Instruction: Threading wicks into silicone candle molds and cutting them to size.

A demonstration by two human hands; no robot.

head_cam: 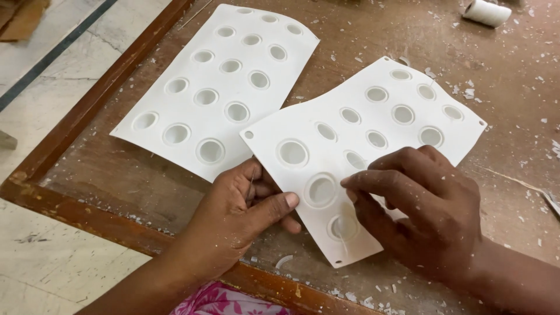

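From the head camera I look down on a worn wooden table [408, 35] with a raised brown frame along its near and left edges, dusted all over with white flakes [466, 90]. A white roll [487, 11] lies at the far right, well apart from my hands. A second white mould sheet [221, 87] with round cavities lies flat to the left; its near right corner is covered by the sheet I am working on. A bit of pink patterned cloth [219, 300] shows at the bottom edge.

The near mould sheet [373, 128] lies slanted across the table in front of me. My left hand [233, 221] pinches its near left edge, thumb on top beside a cavity, fingers curled beneath. My right hand [426, 216] rests on its near right part, fingertips pressing beside the same cavity.
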